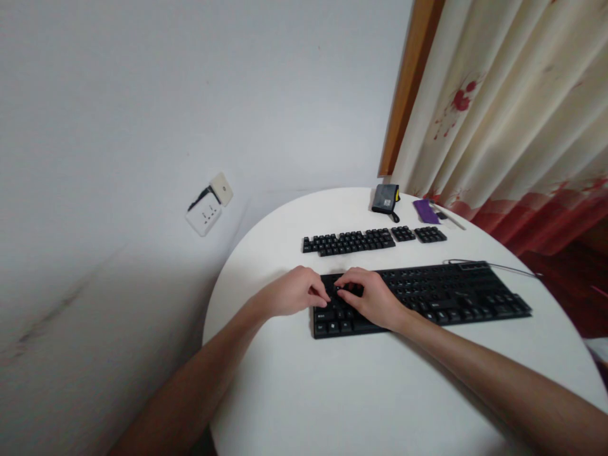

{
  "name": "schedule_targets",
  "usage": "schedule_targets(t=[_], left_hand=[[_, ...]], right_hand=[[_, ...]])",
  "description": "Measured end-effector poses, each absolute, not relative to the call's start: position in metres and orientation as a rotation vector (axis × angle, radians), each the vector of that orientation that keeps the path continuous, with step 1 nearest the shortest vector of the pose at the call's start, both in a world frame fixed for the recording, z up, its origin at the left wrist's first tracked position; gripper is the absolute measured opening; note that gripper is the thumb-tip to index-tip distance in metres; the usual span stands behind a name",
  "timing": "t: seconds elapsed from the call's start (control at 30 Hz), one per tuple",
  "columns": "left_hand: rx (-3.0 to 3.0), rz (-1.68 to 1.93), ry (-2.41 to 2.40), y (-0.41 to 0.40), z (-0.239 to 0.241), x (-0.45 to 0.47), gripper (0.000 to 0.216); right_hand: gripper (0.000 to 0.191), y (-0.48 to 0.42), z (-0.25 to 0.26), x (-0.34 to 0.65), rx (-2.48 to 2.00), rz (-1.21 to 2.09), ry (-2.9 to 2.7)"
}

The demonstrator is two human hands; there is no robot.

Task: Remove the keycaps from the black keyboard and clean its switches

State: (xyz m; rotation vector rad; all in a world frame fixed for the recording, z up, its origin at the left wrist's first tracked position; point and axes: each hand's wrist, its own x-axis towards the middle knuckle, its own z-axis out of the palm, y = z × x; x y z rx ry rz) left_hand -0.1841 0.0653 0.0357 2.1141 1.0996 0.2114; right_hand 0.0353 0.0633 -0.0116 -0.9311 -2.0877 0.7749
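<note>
A black keyboard (456, 304) lies on the white table, with part of its upper rows bare of keycaps. My left hand (299, 292) is closed in a pinch over the keyboard's left end; whatever its fingertips hold, if anything, is hidden. Just to its right, my right hand (373, 296) pinches a small black keycap (338, 289) between thumb and forefinger, low over the upper left keys. Behind the keyboard, loose black keycaps (356, 242) stand in neat rows, with two smaller blocks of keycaps (430, 234) to their right.
The round white table (294, 392) meets a wall on the left. At its back are a dark grey pouch (384, 198), a purple item (426, 211) and a thin pale stick (451, 217). A cable (503, 266) runs off right. A curtain (513, 114) hangs behind.
</note>
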Motion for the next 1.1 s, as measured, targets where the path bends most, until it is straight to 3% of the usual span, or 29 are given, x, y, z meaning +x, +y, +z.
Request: schedule_targets(t=[0.2,0.83,1.1], left_hand=[[1.938,0.225,1.184,0.070,0.032,-0.182,0.012],[2.021,0.230,1.140,0.083,0.028,-0.196,0.071],[2.086,0.256,1.034,0.087,0.027,-0.195,0.066]], right_hand=[[0.014,0.064,-0.012,0.036,-0.917,0.787,-2.099],[0.014,0.061,-0.007,0.038,-0.845,0.883,-2.112],[0.012,0.060,-0.005,0.038,-0.830,0.889,-2.151]])
